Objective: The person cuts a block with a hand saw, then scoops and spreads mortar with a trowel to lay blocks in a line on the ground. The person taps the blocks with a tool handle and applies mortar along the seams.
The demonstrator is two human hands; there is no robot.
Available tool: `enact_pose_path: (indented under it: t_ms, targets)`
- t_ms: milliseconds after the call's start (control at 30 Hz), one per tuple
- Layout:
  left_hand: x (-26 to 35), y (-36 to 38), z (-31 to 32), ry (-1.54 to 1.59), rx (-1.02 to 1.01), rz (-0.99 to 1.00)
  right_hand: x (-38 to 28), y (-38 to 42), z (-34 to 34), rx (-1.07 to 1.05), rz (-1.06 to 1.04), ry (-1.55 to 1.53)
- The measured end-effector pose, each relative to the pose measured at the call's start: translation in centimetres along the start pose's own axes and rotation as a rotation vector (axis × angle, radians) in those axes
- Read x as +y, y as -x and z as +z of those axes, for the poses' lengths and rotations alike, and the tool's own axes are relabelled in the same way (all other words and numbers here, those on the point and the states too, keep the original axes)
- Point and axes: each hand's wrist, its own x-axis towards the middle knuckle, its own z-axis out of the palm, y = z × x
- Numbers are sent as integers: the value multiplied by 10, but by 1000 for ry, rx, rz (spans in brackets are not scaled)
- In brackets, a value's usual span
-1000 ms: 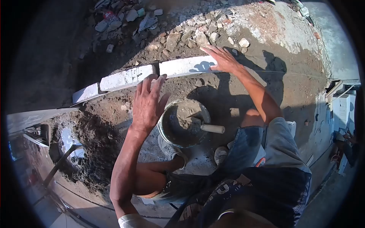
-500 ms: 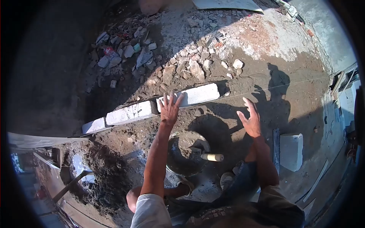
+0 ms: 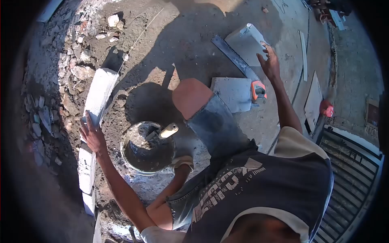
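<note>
While the left hand [image 3: 93, 137] lies spread, not gripping, on the white block [image 3: 99, 93] at 9-10 o'clock, long axis 12:30-6:30, shirt [image 3: 259, 190] lettering at 5 is unreadable; right hand [image 3: 270, 64], 2 o'clock, open, empty, near pale block [image 3: 243, 44].

Sunlight falls on rough, dirty ground [image 3: 279, 121], with broken rubble [image 3: 71, 75] along one side and deep shadow beyond it. Across the ground, a dark metal grate [image 3: 348, 174] in a pale frame lies near a red object [image 3: 326, 108] and a paved strip [image 3: 352, 73].
</note>
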Motion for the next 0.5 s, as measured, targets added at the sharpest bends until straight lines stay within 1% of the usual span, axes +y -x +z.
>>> enact_pose_path:
  t_ms: [33,100,133,167,233,267,367,400,467,500]
  targets:
    - [8,0,-9,28,-30,-70,19,14,-7,-90,70,1]
    - [9,1,-15,47,-24,-40,44,50,-1,-302,217,25]
    - [11,2,-15,64,-13,-55,55,70,8,-419,287,52]
    - [8,1,-13,75,11,2,65,89,17,-537,358,79]
    - [5,0,-12,88,-14,3,105,134,45,-638,185,317]
    - [5,1,-12,69,-44,-21,108,148,48,-685,121,301]
    - [21,0,-29,77,-134,-140,132,171,61,-546,254,124]
    - [19,0,-30,94,-148,-127,144,172,63,-503,328,19]
    - [15,0,-23,79,-100,-40,126,158,50,-477,457,33]
    - [12,1,-17,73,-67,-7,106,140,39,-459,508,39]
